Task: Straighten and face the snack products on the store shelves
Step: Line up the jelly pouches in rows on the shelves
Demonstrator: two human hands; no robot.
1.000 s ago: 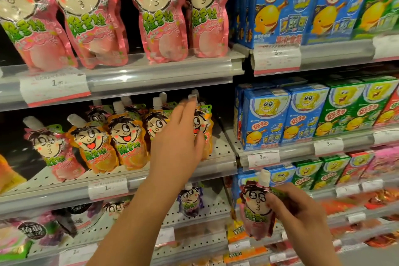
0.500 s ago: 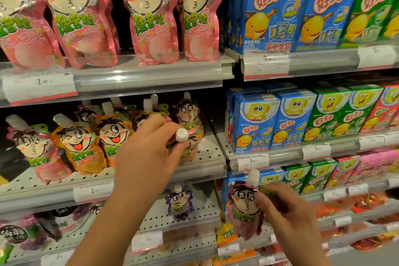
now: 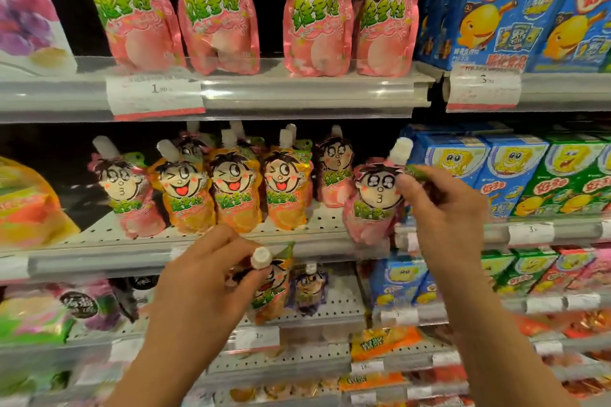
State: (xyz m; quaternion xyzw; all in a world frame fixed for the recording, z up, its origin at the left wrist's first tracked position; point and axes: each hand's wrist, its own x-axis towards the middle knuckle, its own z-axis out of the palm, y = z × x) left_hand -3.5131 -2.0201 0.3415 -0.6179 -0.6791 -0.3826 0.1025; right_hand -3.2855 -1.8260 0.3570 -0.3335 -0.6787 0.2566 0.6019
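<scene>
Middle shelf [image 3: 198,261] holds a pouch row. Right hand [image 3: 443,205] pinches the pink pouch [image 3: 370,205] at the row's right end; left hand [image 3: 211,277] grips an orange pouch [image 3: 269,287] (below shelf edge). Each should be seated upright, face outward.

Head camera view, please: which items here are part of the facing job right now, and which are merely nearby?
In the job:
- pink pouch, right hand
- orange pouch, left hand
- middle-shelf pouch row

Merely nearby:
- blue snack boxes
- price tag
</scene>
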